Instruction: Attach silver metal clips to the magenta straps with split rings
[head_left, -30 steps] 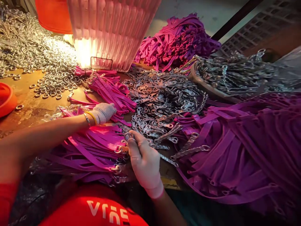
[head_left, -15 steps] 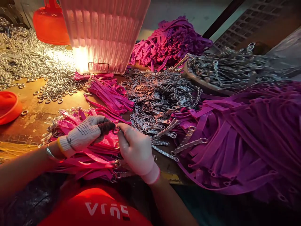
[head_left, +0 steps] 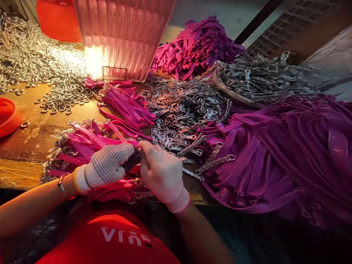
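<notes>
My left hand, in a white glove with dark dots, is closed around something dark whose kind I cannot make out. Its fingertips meet those of my right hand, which wears a plain white glove and is pinched closed. A small metal ring shows at the right fingertips; the rest of the grip is hidden. Below and behind both hands lies a heap of pink straps with metal links at their ends. Twisted metal chain pieces are piled just beyond my right hand.
Loose metal rings cover the table's left back. A ribbed translucent panel stands before a bright lamp. Purple straps fill the right side and the back. A basin of chain pieces sits right of centre. An orange bowl stands left.
Both hands stay together; the left has turned and shifted slightly right and down, covering more of the dark thing. The whole view has shifted a little, with the table appearing higher.
</notes>
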Tool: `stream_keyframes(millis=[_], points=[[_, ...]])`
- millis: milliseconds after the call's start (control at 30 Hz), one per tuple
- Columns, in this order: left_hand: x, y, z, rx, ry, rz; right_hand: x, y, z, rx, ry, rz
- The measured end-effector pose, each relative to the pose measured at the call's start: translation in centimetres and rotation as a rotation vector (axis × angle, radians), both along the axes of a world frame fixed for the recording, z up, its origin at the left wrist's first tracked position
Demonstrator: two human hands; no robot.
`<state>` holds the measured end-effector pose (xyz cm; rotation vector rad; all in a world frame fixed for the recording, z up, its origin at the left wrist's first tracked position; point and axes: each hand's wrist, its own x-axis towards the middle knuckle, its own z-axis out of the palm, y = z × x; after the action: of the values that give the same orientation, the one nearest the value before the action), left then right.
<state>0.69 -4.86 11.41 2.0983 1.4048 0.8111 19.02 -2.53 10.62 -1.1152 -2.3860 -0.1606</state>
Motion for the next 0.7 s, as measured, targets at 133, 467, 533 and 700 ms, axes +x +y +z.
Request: stream_keyframes(millis=[133, 467, 533, 700], points=[[-0.1, 0.1, -0.1, -0.209, -0.171, -0.070, 0.3, -0.2, -0.1, -0.121, 0.127, 0.016], [0.3, -1.1, -1.5, -0.386, -0.245, 0.118, 1.2, 0.4, 1.3, -0.671, -0.039, 0.121], [0.3, -1.2, -1.4, -0.366, -0.230, 0.127, 0.8, 0.1, 0.7, -0.598, -0.073, 0.057], [0.4, -1.5, -1.8, -0.304, -0.183, 0.077, 0.1, -1.0, -1.7, -0.244, -0.127, 0.053]])
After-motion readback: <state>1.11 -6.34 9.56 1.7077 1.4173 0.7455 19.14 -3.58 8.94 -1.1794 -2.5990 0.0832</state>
